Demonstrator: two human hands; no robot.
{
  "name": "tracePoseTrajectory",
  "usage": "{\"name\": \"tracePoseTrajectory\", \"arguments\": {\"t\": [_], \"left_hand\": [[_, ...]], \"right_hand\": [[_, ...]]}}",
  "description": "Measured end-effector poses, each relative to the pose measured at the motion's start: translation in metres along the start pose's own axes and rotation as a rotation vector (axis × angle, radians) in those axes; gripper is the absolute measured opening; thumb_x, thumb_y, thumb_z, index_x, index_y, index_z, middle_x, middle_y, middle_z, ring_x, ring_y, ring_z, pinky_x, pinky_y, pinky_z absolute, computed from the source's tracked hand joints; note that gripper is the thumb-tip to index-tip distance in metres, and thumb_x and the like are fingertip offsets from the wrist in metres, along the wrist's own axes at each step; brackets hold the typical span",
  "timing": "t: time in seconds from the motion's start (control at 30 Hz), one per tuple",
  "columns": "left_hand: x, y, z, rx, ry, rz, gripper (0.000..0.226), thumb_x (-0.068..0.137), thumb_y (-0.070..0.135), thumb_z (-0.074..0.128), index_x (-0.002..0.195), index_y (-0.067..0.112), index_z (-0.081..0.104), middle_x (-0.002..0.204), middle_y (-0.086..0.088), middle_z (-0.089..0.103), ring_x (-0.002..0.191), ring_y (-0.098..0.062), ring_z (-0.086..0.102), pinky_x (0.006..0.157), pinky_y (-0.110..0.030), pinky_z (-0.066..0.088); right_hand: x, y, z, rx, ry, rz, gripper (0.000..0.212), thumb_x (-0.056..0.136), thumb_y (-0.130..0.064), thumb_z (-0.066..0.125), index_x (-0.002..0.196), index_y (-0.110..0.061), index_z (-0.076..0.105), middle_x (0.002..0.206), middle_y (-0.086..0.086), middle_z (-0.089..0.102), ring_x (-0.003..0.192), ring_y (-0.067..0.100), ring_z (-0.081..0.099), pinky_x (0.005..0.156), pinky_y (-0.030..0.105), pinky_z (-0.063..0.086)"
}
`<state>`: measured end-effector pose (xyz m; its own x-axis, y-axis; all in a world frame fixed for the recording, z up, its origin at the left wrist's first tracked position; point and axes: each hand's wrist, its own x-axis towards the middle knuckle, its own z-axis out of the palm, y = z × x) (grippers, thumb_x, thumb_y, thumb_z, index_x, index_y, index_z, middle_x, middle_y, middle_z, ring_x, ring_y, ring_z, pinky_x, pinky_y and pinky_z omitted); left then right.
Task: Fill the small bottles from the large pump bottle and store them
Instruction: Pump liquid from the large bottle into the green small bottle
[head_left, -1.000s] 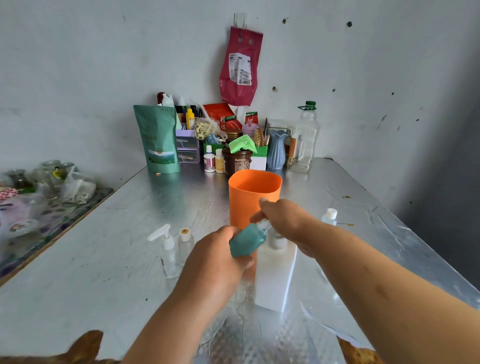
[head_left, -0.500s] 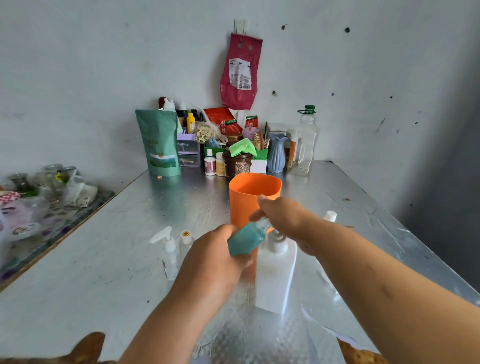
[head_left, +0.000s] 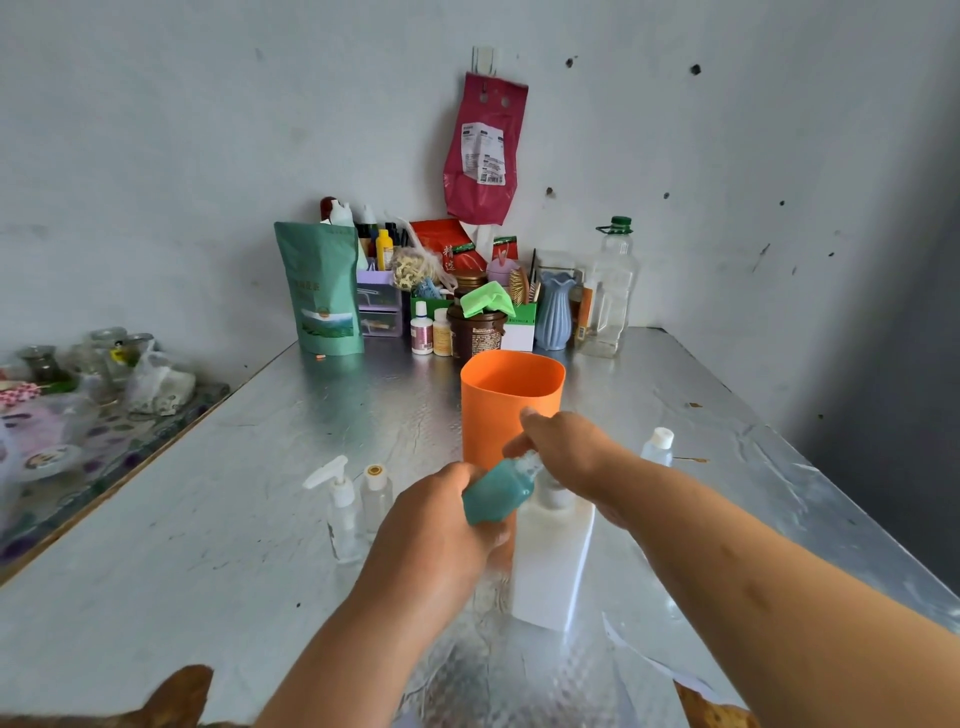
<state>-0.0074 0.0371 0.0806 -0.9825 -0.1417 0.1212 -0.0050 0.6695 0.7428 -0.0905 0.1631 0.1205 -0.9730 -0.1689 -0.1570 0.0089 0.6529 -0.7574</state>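
Your left hand (head_left: 436, 525) grips one tilted small bottle (head_left: 496, 496) of teal liquid; fingers of your right hand (head_left: 566, 452) curl over the white pump bottle (head_left: 550, 566). Three clear bottles (head_left: 340, 514) (head_left: 376, 499) (head_left: 657, 449) stand nearby.

We see a teal small bottle (head_left: 496, 493), a white pump bottle (head_left: 550, 566), a plain orange cup (head_left: 511, 410), a silvery worktop (head_left: 234, 519), a green pouch (head_left: 322, 296), a pale blue ribbed vase (head_left: 555, 312) and a crimson bag (head_left: 483, 150).

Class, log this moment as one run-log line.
left hand: grips small teal plastic bottle | right hand: pinches its top | tall white pump bottle: upright
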Motion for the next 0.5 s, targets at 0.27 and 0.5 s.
{"name": "tracePoseTrajectory", "arguments": {"t": [0.27, 0.5], "left_hand": [[-0.0019, 0.0029, -0.0077, -0.01, 0.027, 0.031, 0.025, 0.082, 0.032, 0.073, 0.105, 0.035, 0.062, 0.091, 0.017, 0.067, 0.084, 0.001, 0.06, 0.068, -0.019, 0.046], [-0.0014, 0.0027, -0.0072, -0.012, 0.021, 0.032, 0.026, 0.083, 0.032, 0.072, 0.106, 0.036, 0.061, 0.092, 0.018, 0.066, 0.086, -0.001, 0.061, 0.073, -0.023, 0.049]], "right_hand": [[-0.0059, -0.0096, -0.0072, 0.086, -0.029, 0.012, 0.053, 0.102, -0.036, 0.021, 0.115, -0.01, 0.066, 0.114, 0.002, 0.058, 0.103, 0.022, 0.051, 0.089, 0.031, 0.035], [-0.0013, -0.0085, -0.0065, 0.023, -0.032, 0.019, 0.049, 0.102, -0.029, 0.023, 0.115, -0.008, 0.066, 0.109, 0.005, 0.058, 0.084, 0.016, 0.05, 0.083, 0.029, 0.035]]}}
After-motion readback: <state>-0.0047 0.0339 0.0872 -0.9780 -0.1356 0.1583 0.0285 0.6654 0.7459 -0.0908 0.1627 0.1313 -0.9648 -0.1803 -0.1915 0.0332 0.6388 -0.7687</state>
